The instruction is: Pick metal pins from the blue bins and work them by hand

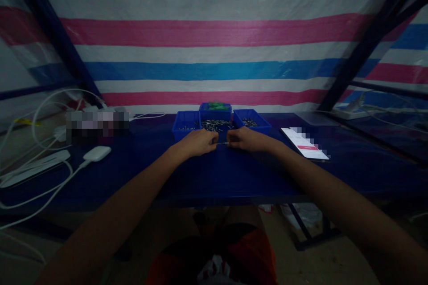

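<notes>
My left hand (199,143) and my right hand (246,139) meet above the near-middle part of the blue table (230,173), fingers pinched. A thin, shiny metal rod-like piece (222,143) spans the gap between them, one end in each hand; its exact kind is too small to tell. Just beyond the hands lies a pile of small metal pieces (216,123). A blue bin (183,134) with a few small pieces stands to the left, and another blue bin (264,124) holding metal pieces (249,122) sits on the right.
Behind the pile is a blue bin (203,107) with green items (216,106). A lit phone (302,142) lies to the right. White cables (60,185), a white charger (97,153) and a flat white-edged device (36,168) occupy the left. Striped sheeting (214,33) hangs behind.
</notes>
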A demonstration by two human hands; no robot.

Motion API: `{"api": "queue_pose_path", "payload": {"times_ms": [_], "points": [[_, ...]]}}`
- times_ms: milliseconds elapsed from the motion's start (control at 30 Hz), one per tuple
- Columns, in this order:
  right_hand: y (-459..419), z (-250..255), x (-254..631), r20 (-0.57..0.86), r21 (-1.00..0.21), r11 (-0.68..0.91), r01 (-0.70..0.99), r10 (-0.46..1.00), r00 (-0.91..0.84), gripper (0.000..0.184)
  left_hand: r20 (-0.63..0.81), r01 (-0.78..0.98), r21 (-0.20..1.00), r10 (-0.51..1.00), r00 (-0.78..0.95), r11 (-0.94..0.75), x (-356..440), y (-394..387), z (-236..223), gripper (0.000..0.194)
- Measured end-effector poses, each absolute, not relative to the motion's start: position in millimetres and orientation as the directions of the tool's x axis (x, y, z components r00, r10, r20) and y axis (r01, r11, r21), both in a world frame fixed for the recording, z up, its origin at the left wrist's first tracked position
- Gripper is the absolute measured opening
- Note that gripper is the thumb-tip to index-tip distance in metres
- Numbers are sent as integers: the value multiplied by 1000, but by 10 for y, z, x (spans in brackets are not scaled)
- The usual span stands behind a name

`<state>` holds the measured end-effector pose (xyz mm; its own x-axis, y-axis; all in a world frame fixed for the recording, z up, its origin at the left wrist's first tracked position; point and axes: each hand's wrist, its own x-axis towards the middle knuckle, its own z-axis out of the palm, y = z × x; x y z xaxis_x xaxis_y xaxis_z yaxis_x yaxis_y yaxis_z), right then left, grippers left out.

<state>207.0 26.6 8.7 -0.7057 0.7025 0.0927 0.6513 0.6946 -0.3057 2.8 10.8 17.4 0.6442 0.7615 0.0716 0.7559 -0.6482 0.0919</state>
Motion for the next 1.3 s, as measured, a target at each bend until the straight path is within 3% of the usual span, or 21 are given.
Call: {"api": "queue_pose_path", "payload": {"times_ms": [367,700,1300], "points": [[264,88,2081,106,-303,709,637,690,-716,6,81,755,86,760,645,-650,33,109,174,9],[251,104,2073,120,-226,737,637,670,-732,17,131,755,27,751,647,-655,15,122,149,21],[245,108,2072,113,-212,745,632,661,-741,22,104,765,-29,759,643,-644,20,147,124,29]]}}
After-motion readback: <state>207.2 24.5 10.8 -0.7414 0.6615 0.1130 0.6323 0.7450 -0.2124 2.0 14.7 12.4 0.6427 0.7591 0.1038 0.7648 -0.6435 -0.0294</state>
